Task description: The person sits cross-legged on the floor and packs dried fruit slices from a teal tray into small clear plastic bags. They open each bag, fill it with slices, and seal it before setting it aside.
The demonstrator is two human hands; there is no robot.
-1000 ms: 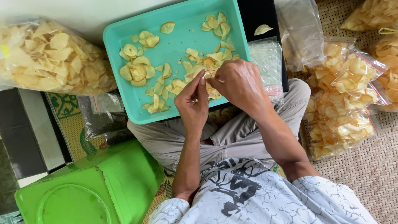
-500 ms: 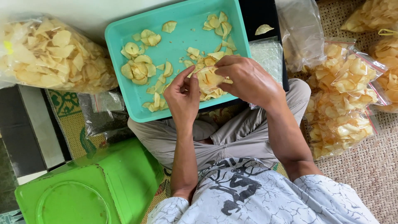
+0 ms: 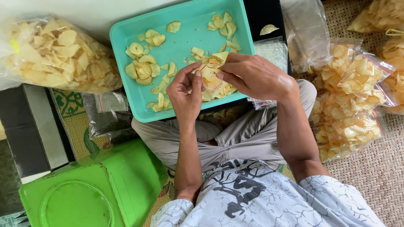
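- The left hand [image 3: 187, 94] and right hand [image 3: 252, 75] were pinched together on a small clear bag of chips [image 3: 210, 75], held above the near edge of the one teal tray [image 3: 181, 25].
- The bag looked light, its chips brittle; a gentle hold at its open top edge suited it best.
- Loose chips [image 3: 143, 69] lay in several clusters on the tray.
- Several filled bags [image 3: 349, 96] lay on the right, one large sack [image 3: 54, 54] on the left.

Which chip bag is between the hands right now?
The small clear bag over the teal tray, pinched by both hands; the large bag and the sealed ones lie untouched.
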